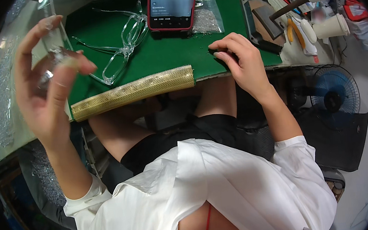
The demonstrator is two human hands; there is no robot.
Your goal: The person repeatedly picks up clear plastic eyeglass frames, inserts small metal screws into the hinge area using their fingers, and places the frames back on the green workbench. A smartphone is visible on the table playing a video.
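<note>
My left hand, raised at the left, is closed around a clear plastic eyeglass frame. Much of that frame is hidden by the fingers and slightly blurred. At the right, my right hand rests at the near edge of the green mat, thumb and forefinger drawn together. Whatever lies between these fingertips is too small to make out. Tiny dark bits, perhaps screws, are scattered just beyond them. Several clear eyeglass frames lie overlapped on the mat between my hands.
A red-edged phone stands at the back beside a clear bag of tiny pieces. A gold mesh-patterned strip lines the front edge. To the right are a black metal bracket, orange-handled pliers, a pale cup and a fan.
</note>
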